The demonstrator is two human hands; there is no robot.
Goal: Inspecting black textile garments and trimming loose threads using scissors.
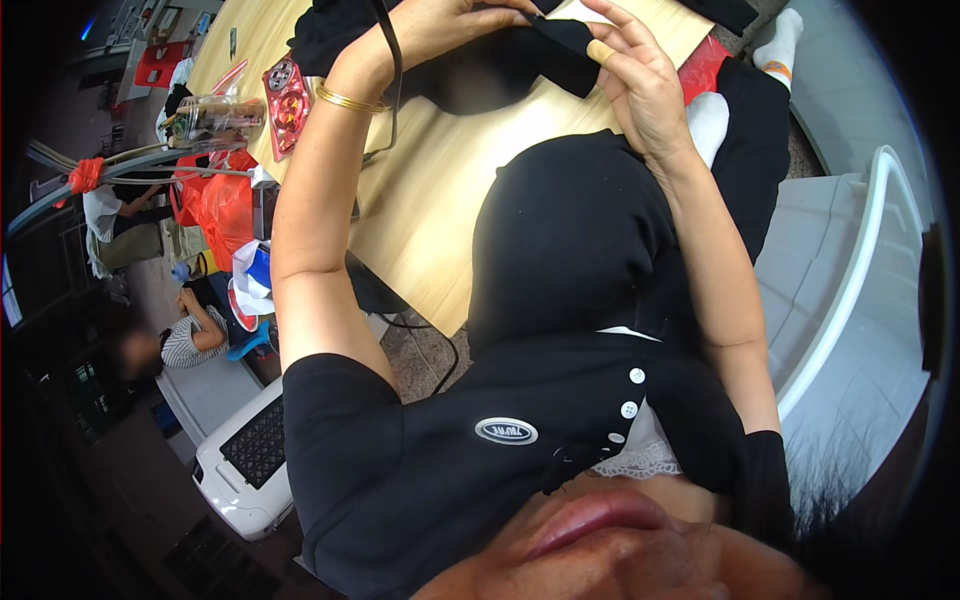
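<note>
- Forearms rise from the lower edge toward a pale wooden table [430, 210], both hands up at its far part.
- Left hand [440, 25], a gold bangle [347, 100] on its wrist, grips the black fabric piece [500, 70], fingers closed on its upper edge.
- Right hand [635, 75] meets the same fabric at its right end; fingers lie close together, fingertips pressed on the cloth, palm open.
- Fabric lies on the table between the hands.
- Farther left, a red blister pack [286, 92] and a clear plastic jar [215, 115] sit at the table's edge.
- Beyond, orange plastic bags [225, 205] hang below.
</note>
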